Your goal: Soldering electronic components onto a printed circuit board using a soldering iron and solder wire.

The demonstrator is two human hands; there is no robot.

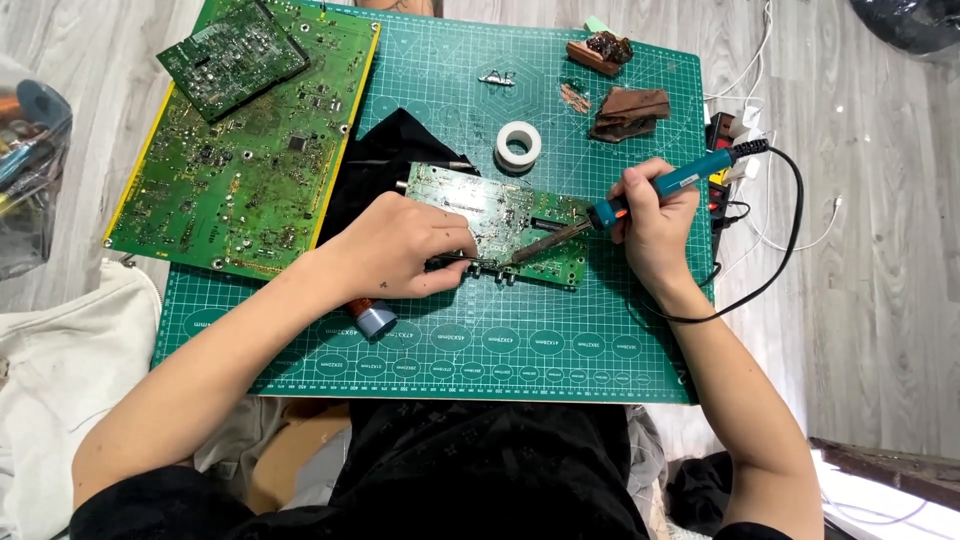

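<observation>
Head view, looking down: a green cutting mat (560,350) covers the wooden floor (880,300), and on its left part lies a large green circuit board (250,180) with a smaller board (232,45) resting on its upper corner. Near the mat's centre a small circuit board (500,215) lies partly over a black cloth (385,150). Left hand (400,250), its grip closed on a thin dark tool (455,262), presses at the near edge of this board. Right hand (655,225), its grip clamped around the blue handle of a soldering iron (640,195), holds the tip down on the small board close to the left fingers; the black cord (795,210) loops off to the right. A white tape roll (518,145) sits just beyond the small board, brown scraps (628,112) farther right.
</observation>
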